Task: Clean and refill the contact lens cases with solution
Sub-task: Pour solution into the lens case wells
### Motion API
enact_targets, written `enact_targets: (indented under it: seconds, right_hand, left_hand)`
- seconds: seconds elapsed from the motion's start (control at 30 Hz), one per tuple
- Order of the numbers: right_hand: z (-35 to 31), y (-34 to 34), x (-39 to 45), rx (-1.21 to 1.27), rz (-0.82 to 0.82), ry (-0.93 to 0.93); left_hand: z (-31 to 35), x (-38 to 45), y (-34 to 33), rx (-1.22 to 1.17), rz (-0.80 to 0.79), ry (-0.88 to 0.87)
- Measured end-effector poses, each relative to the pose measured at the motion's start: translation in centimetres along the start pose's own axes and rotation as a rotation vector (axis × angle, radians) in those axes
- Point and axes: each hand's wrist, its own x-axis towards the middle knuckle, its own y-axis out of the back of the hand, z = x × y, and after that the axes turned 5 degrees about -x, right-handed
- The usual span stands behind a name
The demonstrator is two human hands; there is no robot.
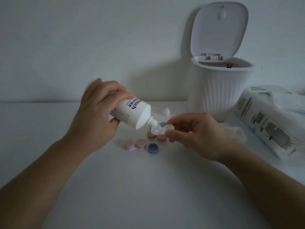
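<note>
My left hand (97,109) grips a white solution bottle (132,111), tilted nozzle-down to the right. Its uncapped nozzle touches the left well of a white lens case (160,130) with both wells uncovered, which my right hand (198,134) pinches at its right end above the table. Beneath it lies a salmon-pink case (156,137). A pale pink capped case (135,144) and a loose purple cap (153,148) lie nearer me. A green cap (163,124) peeks out behind the held case. The bottle's white cap (166,111) stands further back.
A white ribbed bin (221,90) with its lid (217,28) up stands at the back right. A tissue paper pack (270,123) lies at the right, with a crumpled tissue (234,132) beside the bin. A wall rises behind the white table (132,187).
</note>
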Motion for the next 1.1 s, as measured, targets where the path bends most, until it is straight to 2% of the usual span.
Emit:
enact_targets:
  seconds: [1.1]
  right_hand:
    - [-0.02, -0.07, 0.14, 0.025, 0.013, -0.004]
  left_hand:
    - [0.1, -0.08, -0.21, 0.001, 0.012, 0.037]
